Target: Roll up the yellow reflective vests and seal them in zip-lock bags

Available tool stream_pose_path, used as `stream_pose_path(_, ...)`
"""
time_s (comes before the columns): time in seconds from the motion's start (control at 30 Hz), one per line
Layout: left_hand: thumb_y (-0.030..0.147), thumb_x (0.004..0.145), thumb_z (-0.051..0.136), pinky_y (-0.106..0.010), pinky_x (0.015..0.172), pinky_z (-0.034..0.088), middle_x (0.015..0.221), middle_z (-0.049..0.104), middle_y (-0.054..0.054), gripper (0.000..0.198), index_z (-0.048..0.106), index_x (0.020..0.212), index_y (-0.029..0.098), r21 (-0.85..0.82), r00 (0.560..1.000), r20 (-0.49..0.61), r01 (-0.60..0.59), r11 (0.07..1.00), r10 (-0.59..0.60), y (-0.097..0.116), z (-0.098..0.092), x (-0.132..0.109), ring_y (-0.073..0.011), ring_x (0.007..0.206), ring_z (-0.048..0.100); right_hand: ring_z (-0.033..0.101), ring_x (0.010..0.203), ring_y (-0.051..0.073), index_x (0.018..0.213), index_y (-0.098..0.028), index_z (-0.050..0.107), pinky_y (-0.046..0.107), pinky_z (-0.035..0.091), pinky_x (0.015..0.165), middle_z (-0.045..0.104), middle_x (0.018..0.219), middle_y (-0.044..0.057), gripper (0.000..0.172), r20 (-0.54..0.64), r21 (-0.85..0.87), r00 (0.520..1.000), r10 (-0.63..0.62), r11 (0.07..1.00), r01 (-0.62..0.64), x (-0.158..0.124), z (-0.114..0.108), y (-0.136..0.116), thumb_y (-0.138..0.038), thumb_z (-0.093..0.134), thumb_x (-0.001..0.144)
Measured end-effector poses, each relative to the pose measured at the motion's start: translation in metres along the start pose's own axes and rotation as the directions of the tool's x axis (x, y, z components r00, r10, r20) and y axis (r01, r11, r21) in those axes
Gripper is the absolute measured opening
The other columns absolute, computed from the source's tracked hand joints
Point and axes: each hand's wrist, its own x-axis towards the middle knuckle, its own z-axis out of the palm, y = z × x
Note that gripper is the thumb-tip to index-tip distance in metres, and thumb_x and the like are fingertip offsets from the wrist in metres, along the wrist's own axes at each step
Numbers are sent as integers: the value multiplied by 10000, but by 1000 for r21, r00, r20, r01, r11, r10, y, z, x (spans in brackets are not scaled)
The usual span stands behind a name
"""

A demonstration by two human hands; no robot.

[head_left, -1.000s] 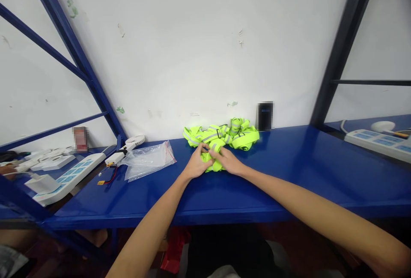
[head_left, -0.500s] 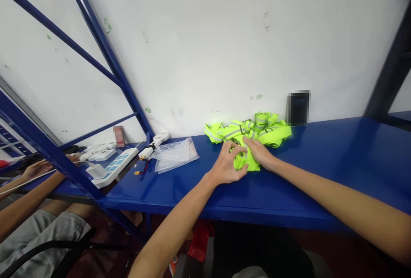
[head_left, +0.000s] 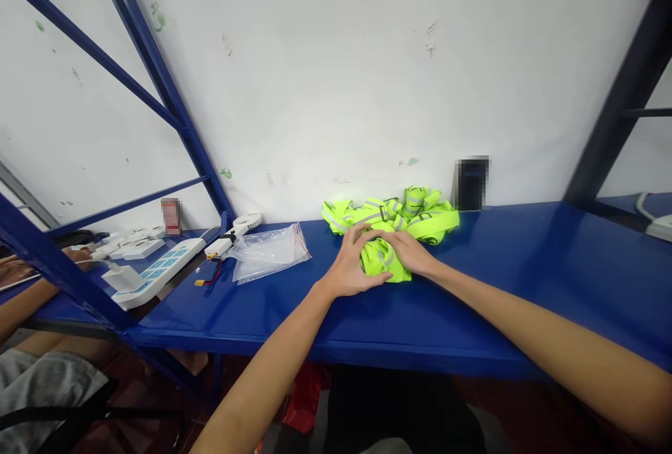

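Observation:
A crumpled fluorescent yellow reflective vest [head_left: 386,265] with grey bands lies bunched on the blue table. My left hand [head_left: 347,264] curves round its left side, thumb low and fingers over the top. From the right, my right hand [head_left: 412,252] is closed against the bundle, with its fingertips partly hidden in the folds near the left fingers. Just behind, more yellow strapping [head_left: 433,224] with grey stripes and dark buckles is heaped by the wall; I cannot tell whether it joins the bundle in my hands.
Left of my hands are clear plastic bags [head_left: 273,251], a small white fan [head_left: 246,222] and a red-and-black cable [head_left: 213,273]. A white power strip [head_left: 162,268] lies beyond the blue post. A dark blurred rectangle [head_left: 471,185] leans on the wall. A co-worker's arm [head_left: 31,307] shows far left.
My left fingers have moved over the top of the bundle, which looks more rounded. Both hands remain on it. The camera view has shifted slightly to the right.

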Motion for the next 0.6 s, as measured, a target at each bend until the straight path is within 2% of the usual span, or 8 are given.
stream_pose_path(0.1,375,861,561,-439,1098,304,1360,470,-135,511,451,1329,203,78,967,-227,135,988,-114,-23,-31,2,-279,1282,416,478,608,175,625,-197,457,288,331,593,529,611,11,431,-50,-140,994,-95,986,87,-4,1,-8,-485,344,926)
stream_pose_path(0.17,371,867,526,-431,1067,327,1227,560,-115,354,557,1169,191,262,866,-470,322,910,-171,-45,-59,-3,-269,1199,473,437,564,154,622,-205,390,283,287,571,473,583,-3,411,-77,-242,982,-171,959,148,-6,0,-12,-452,331,945)
stream_pose_path(0.23,367,853,511,-442,1041,336,1124,603,-109,298,601,1070,184,384,728,-634,590,710,-262,-66,-84,-14,-279,1143,496,384,526,137,613,-207,333,285,242,558,405,549,-18,406,-109,-337,970,-216,926,169,-7,-1,-15,-431,342,950)
stream_pose_path(0.3,451,795,559,-484,965,374,1083,621,-126,339,636,1000,191,459,653,-645,747,481,-397,-82,-101,-26,-338,1122,499,344,510,127,605,-205,301,288,218,554,352,532,-27,411,-140,-381,963,-229,910,161,-7,-3,-16,-420,355,951)
stream_pose_path(0.37,458,771,563,-528,912,375,1037,647,-153,313,672,887,189,535,630,-550,770,347,-548,-91,-107,-37,-388,1093,517,325,509,121,602,-204,294,287,210,553,329,532,-32,409,-165,-377,959,-229,913,153,-7,-3,-16,-410,369,947)
stream_pose_path(0.43,374,781,534,-529,889,372,948,677,-159,244,684,793,182,590,637,-464,741,322,-616,-93,-106,-41,-386,1034,560,311,511,116,600,-203,288,284,210,553,312,537,-36,405,-181,-347,956,-230,925,157,-8,-3,-17,-400,386,940)
stream_pose_path(0.5,301,795,501,-474,863,393,872,690,-134,218,680,762,180,593,683,-480,715,370,-550,-89,-103,-38,-337,953,603,292,517,112,593,-203,269,282,212,554,286,541,-40,410,-199,-299,953,-228,940,163,-8,-2,-20,-394,413,927)
stream_pose_path(0.6,285,829,488,-363,781,427,794,671,-82,206,649,762,175,554,730,-630,662,504,-267,-76,-94,-28,-244,822,616,260,526,107,581,-207,240,280,210,550,232,552,-44,435,-240,-177,951,-197,972,156,-8,-1,-26,-399,452,908)
